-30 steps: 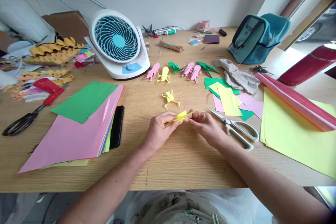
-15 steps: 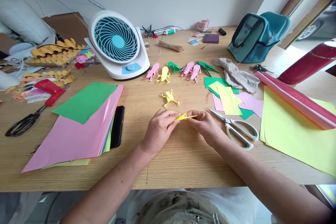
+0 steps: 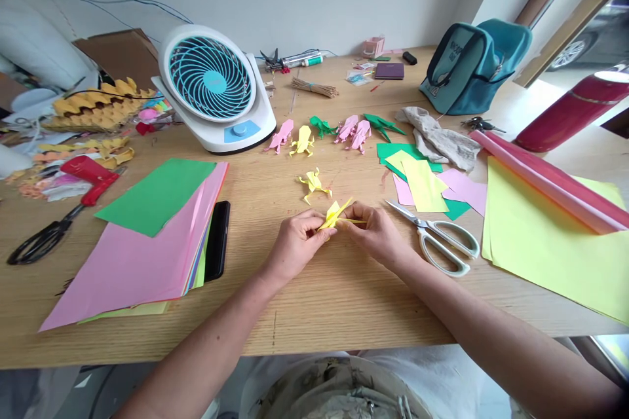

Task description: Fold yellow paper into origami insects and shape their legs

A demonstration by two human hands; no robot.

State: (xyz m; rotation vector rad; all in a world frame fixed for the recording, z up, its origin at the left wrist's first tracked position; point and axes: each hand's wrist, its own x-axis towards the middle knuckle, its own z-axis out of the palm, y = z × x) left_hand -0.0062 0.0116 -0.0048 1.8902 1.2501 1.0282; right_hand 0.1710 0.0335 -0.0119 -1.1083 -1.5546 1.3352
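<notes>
Between my two hands is a folded piece of yellow origami paper (image 3: 332, 215), with thin pointed strips sticking out to the right. My left hand (image 3: 298, 242) pinches its left end. My right hand (image 3: 372, 233) has thumb and fingers closed on the right-hand strips. Just beyond them a yellow paper frog (image 3: 314, 183) sits on the wooden table (image 3: 314, 301). Farther back stands a row of folded figures: a pink one (image 3: 282, 136), a yellow one (image 3: 302, 141), a green one (image 3: 322, 126) and more pink and green ones. White-handled scissors (image 3: 445, 242) lie right of my right hand.
Coloured paper sheets (image 3: 142, 262) and a black phone (image 3: 217, 240) lie left. A fan (image 3: 216, 88) stands behind. Cut paper pieces (image 3: 422, 183), a grey cloth (image 3: 445, 141), yellow sheets (image 3: 550, 255), a red bottle (image 3: 570, 111) and a teal bag (image 3: 472, 69) are right.
The yellow origami has turned and opened out, so a broader upright flap and separate strips now show. My right fingers have shifted along the strips. The whole view has moved slightly.
</notes>
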